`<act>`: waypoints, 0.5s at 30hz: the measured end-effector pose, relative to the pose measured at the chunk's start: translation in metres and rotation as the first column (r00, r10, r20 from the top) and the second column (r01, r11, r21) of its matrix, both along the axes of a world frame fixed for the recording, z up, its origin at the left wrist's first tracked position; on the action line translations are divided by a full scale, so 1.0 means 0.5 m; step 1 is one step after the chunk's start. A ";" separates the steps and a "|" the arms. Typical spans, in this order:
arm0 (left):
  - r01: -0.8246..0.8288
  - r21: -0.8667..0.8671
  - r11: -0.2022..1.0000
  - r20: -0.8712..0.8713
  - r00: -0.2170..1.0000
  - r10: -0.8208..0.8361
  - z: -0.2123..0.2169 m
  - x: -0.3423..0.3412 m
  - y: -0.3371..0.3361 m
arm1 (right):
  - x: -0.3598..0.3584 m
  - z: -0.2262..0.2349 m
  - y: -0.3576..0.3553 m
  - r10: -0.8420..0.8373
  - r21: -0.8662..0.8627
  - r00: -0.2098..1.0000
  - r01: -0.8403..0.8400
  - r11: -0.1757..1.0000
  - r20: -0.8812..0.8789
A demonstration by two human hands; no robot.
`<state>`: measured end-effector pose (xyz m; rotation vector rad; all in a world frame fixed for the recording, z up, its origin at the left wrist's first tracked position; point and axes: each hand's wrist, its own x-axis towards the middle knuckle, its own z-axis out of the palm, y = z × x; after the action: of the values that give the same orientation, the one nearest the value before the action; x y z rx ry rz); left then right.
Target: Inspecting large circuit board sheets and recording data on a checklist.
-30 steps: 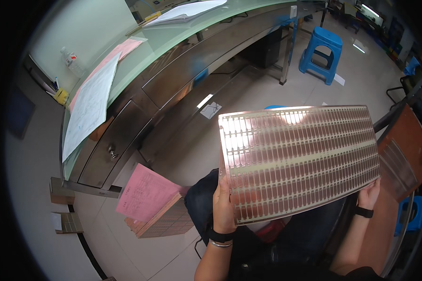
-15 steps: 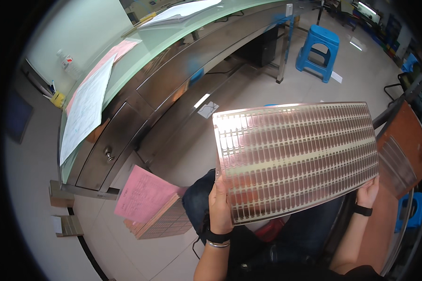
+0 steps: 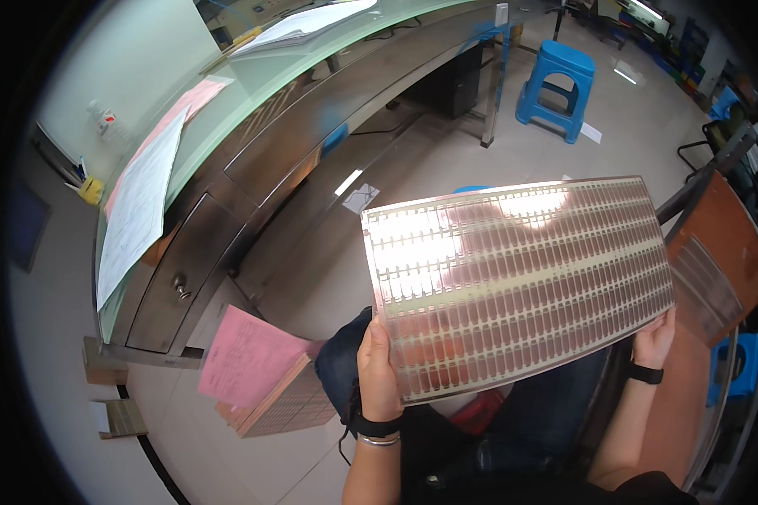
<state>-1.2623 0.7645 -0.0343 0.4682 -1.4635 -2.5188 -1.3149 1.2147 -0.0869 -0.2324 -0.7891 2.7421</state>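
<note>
A large copper-coloured circuit board panel (image 3: 522, 290), patterned with rows of small rectangular pads, is held up over my lap. My left hand (image 3: 380, 370) grips its lower left edge, thumb on the front face. At the lower right corner my right hand (image 3: 655, 338) holds the panel, its fingers partly hidden behind it. Bright glare covers the panel's upper left and top middle. Beside my left knee stands a stack of similar panels (image 3: 282, 402), with a pink written sheet (image 3: 251, 358) lying on top.
To the left runs a glass-topped metal desk (image 3: 253, 93) with a drawer (image 3: 189, 273), papers (image 3: 147, 210) and a pen holder (image 3: 90, 190). A blue stool (image 3: 556, 88) stands ahead. On the right, a reddish-brown board (image 3: 724, 252) leans near another blue stool (image 3: 737, 368).
In the picture, the panel and both hands have shifted slightly left, along with the whole surroundings. Glare has spread along the panel's upper part. Both hands keep their grip.
</note>
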 end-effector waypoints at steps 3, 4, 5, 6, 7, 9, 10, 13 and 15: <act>0.008 0.012 1.000 0.001 1.000 -0.008 -0.001 -0.003 -0.002 | 0.001 -0.010 0.005 -0.004 0.005 1.000 0.004 1.000 -0.021; 0.012 0.003 1.000 -0.009 1.000 -0.012 0.000 -0.003 -0.003 | 0.001 -0.012 0.009 0.044 0.010 0.996 -0.043 0.999 -0.073; 0.015 0.004 1.000 -0.009 1.000 -0.015 -0.001 -0.004 -0.004 | 0.002 -0.011 0.011 0.092 0.017 0.988 -0.090 0.996 -0.123; 0.021 0.012 1.000 -0.014 1.000 -0.021 -0.006 -0.004 -0.006 | 0.003 -0.009 0.012 0.090 0.018 0.988 -0.089 0.996 -0.123; 0.025 0.018 1.000 -0.017 1.000 -0.025 -0.009 -0.003 -0.007 | 0.003 -0.003 0.003 0.040 0.034 0.996 -0.037 0.999 -0.078; 0.029 0.021 0.999 -0.016 0.999 -0.029 -0.011 -0.002 -0.008 | 0.002 -0.004 -0.003 -0.010 0.050 0.999 0.011 0.999 -0.032; 0.033 0.027 0.999 -0.016 0.999 -0.033 -0.011 -0.002 -0.009 | 0.001 -0.008 0.000 0.017 0.037 0.999 -0.015 0.999 -0.052; 0.025 -0.030 0.999 0.003 1.000 -0.025 -0.008 -0.003 -0.009 | 0.000 -0.015 0.011 0.039 0.038 0.998 -0.037 0.999 -0.059; 0.029 -0.021 0.999 -0.001 1.000 -0.029 -0.010 -0.004 -0.008 | 0.001 -0.016 0.017 0.036 0.049 0.998 -0.034 0.998 -0.046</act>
<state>-1.2643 0.7604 -0.0395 0.4453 -1.5056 -2.5223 -1.3146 1.2230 -0.0947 -0.1448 -0.8538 2.7464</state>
